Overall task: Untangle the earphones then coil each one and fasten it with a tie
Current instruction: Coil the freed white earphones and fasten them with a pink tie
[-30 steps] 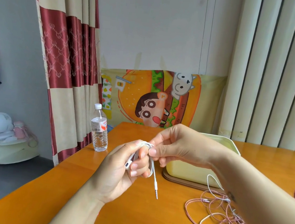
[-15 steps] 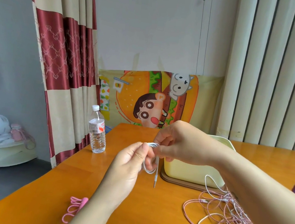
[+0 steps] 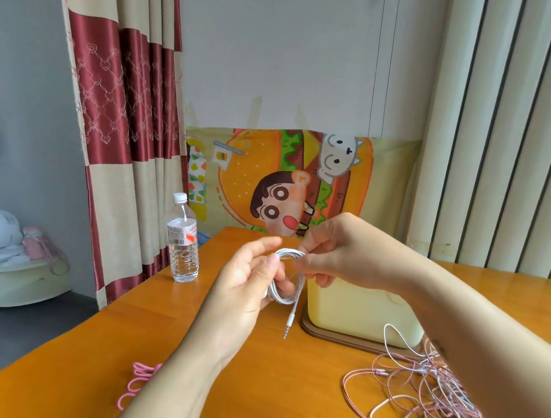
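A white earphone cable point(image 3: 288, 282) is wound into a small coil held above the table, its jack plug point(image 3: 289, 324) hanging straight down. My right hand point(image 3: 341, 256) pinches the top of the coil. My left hand point(image 3: 246, 284) is loosening, its fingers spread, with the coil's lower loops still round its inner fingers and its thumb near the top. A tangle of pink and white earphones point(image 3: 430, 408) lies on the table at the lower right, partly under my right forearm. Pink ties point(image 3: 137, 382) lie near the front left edge, partly hidden by my left forearm.
A pale yellow box point(image 3: 358, 311) on a brown base stands just behind my hands. A water bottle point(image 3: 184, 239) stands at the table's far left corner. The orange table point(image 3: 280, 391) ends at a curtain on the left and vertical blinds behind.
My left hand's fingers have uncurled from the coil and spread. My right hand has kept its pinch on top. The coil now hangs more freely with the plug lower.
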Tool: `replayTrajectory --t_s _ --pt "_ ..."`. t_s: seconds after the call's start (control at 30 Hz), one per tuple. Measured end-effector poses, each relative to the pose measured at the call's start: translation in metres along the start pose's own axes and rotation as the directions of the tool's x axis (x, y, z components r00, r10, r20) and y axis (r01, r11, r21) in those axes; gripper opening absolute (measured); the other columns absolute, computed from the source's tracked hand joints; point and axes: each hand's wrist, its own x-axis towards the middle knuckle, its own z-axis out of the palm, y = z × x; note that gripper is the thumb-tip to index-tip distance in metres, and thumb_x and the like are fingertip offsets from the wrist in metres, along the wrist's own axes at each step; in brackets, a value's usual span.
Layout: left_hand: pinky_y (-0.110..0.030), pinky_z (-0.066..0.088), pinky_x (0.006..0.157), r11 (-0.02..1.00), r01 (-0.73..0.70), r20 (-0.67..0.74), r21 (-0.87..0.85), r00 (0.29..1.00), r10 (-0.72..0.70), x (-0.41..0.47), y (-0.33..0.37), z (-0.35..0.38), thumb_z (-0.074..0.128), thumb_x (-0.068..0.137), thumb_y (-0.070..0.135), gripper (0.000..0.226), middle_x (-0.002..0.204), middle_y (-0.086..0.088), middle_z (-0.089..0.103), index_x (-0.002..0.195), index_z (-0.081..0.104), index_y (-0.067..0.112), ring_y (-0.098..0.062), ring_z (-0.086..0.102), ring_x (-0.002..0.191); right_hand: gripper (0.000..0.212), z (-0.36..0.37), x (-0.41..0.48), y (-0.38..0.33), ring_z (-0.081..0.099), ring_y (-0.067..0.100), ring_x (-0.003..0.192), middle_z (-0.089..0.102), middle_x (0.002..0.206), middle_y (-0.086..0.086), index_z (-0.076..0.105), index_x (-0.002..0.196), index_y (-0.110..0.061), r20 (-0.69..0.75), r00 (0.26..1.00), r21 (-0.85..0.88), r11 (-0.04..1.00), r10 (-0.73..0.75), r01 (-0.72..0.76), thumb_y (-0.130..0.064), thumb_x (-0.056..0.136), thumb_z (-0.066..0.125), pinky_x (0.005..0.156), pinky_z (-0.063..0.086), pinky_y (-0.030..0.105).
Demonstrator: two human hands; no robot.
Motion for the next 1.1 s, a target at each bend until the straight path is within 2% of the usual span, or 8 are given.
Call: replayTrajectory --t_s 0.17,0.3,0.4,0.6,0.73,0.87,0.97,1.1 --pt "-0.019 0.052 0.078 0.996 0.061 0.015 -0.064 0.998 -0.060 0.008 0.004 -0.004 0.050 0.091 0.015 0.023 0.086 0.008 0.072 0.105 0.067 0.020 -0.002 0.064 0.082 0.019 -0.003 0.004 0.004 0.060 0.006 0.053 0.067 0.067 0.004 0.071 0.082 -0.007 0.025 0.997 0.155 0.985 0.073 -0.076 -0.026 0.080 0.073 0.055 0.048 0.016" --pt "-0.003 0.040 0.084 0.874 -0.155 0.071 0.460 0.988 0.138 0.014 0.004 -0.009 0.046 0.098 0.019 0.026 0.110 0.019 0.065 0.114 0.058 0.035 0.012 0.056 0.104 0.016 -0.003 0.008 0.003 0.060 0.005 0.052 0.066 0.062 0.001 0.073 0.080 -0.006 -0.007 0.995 0.093 0.991 0.099 -0.098 -0.022 0.082 0.072 0.053 0.048 0.015" --pt "0.003 0.033 0.083 0.726 -0.195 0.191 0.659 0.977 0.090 0.017 0.005 -0.007 0.035 0.102 0.021 0.029 0.114 0.025 0.054 0.115 0.047 0.044 0.023 0.044 0.106 0.013 -0.002 0.011 -0.002 0.060 0.002 0.046 0.063 0.050 -0.007 0.071 0.071 -0.011 -0.050 0.996 -0.031 0.997 0.069 -0.071 -0.017 0.082 0.069 0.049 0.046 0.012" --pt "-0.001 0.035 0.080 0.809 -0.092 0.218 0.581 0.975 -0.045 0.018 0.011 -0.005 0.039 0.099 0.026 0.023 0.114 0.016 0.055 0.108 0.053 0.041 0.014 0.047 0.103 0.009 0.001 0.019 -0.005 0.061 0.002 0.045 0.062 0.049 -0.008 0.072 0.078 -0.009 -0.080 0.996 -0.035 0.999 0.035 -0.038 -0.016 0.083 0.068 0.048 0.047 0.013" --pt "-0.017 0.038 0.084 0.606 -0.145 0.190 0.782 0.982 -0.010 0.019 -0.001 -0.004 0.057 0.089 0.033 0.022 0.109 0.011 0.049 0.109 0.050 0.029 -0.002 0.048 0.105 0.010 0.007 0.021 -0.003 0.060 0.003 0.045 0.062 0.048 -0.008 0.070 0.074 -0.011 -0.020 0.997 -0.007 0.998 0.069 -0.069 -0.017 0.082 0.070 0.050 0.048 0.015" --pt "-0.032 0.045 0.082 0.474 -0.135 0.116 0.870 0.991 0.069 0.022 -0.009 -0.002 0.047 0.095 0.029 0.016 0.101 0.003 0.056 0.103 0.054 0.018 -0.017 0.053 0.098 0.010 0.007 0.023 -0.001 0.060 0.003 0.046 0.062 0.051 -0.005 0.068 0.074 -0.009 0.045 0.989 0.111 0.983 0.140 -0.144 -0.014 0.082 0.071 0.049 0.048 0.014" --pt "-0.028 0.042 0.079 0.426 -0.172 0.182 0.888 0.983 0.018 0.024 -0.012 -0.004 0.038 0.100 0.027 0.019 0.095 0.004 0.051 0.100 0.055 0.018 -0.018 0.045 0.101 0.010 0.008 0.021 0.004 0.059 0.004 0.047 0.064 0.055 -0.002 0.066 0.079 -0.005 0.120 0.972 0.211 0.952 0.202 -0.223 -0.013 0.083 0.071 0.049 0.047 0.014" --pt "-0.017 0.039 0.075 0.504 -0.123 0.226 0.855 0.963 -0.148 0.024 -0.009 -0.008 0.040 0.100 0.031 0.024 0.103 0.005 0.046 0.102 0.061 0.020 -0.011 0.032 0.106 0.013 0.008 0.021 0.013 0.054 0.007 0.049 0.060 0.060 0.003 0.064 0.074 -0.005 0.219 0.943 0.310 0.898 0.252 -0.312 -0.011 0.084 0.069 0.050 0.046 0.016"
